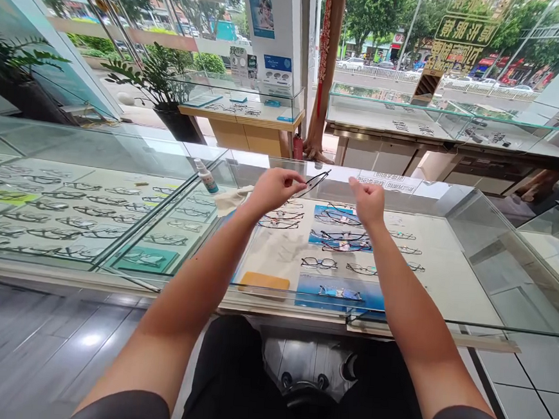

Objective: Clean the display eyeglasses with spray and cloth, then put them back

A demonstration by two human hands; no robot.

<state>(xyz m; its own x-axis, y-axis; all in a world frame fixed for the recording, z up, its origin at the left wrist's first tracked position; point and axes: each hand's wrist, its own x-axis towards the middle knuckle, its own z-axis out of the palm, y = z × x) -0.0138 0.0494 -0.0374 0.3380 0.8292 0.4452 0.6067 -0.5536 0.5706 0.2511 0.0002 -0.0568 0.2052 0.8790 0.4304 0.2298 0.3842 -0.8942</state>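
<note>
Above the glass counter, my left hand point(277, 189) pinches a dark-framed pair of eyeglasses point(317, 183) between thumb and fingers. The eyeglasses stick out to the right of that hand, tilted upward. Across a small gap, my right hand point(368, 200) hovers with its fingers curled in; whether anything small is between them is hidden. It does not touch the eyeglasses. Left of my left hand, a pale cloth point(232, 201) lies on the counter top. A spray bottle point(206, 176) with a white top stands just behind the cloth.
Below me runs a glass display counter point(476, 296) with several rows of eyeglasses point(319, 262) inside. An orange case point(264, 281) lies in it. Farther off are another display case point(388, 115), a potted plant point(167, 75) and a tree-trunk post point(325, 77) before the windows.
</note>
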